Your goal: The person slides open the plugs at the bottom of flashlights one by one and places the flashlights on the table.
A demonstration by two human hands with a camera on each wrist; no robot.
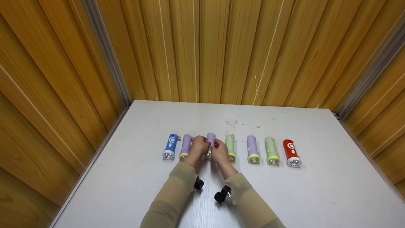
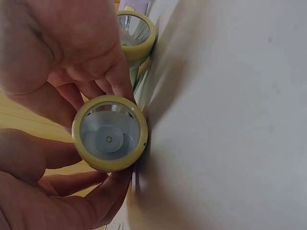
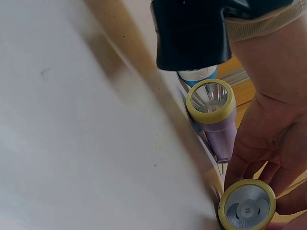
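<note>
Both hands hold a purple flashlight (image 1: 211, 138) in the middle of a row on the white table. My left hand (image 1: 200, 146) grips its left side, and my right hand (image 1: 220, 152) pinches it from the right. Its yellow-rimmed lens (image 2: 109, 134) faces the wrist cameras, low by the tabletop, with fingers of both hands around the body behind it. Left of the hands lies another purple flashlight (image 1: 187, 142), metal pins (image 3: 221, 167) sticking out of its side. A green flashlight (image 1: 230, 144) lies just right, partly covered by the right hand.
A blue flashlight (image 1: 171, 144) with pins out ends the row on the left. Farther right lie a purple flashlight (image 1: 252, 146), a green flashlight (image 1: 271, 148) and a red flashlight (image 1: 290, 150). Wood-patterned panels (image 1: 212, 50) wall in the white table (image 1: 316, 190) at back and sides.
</note>
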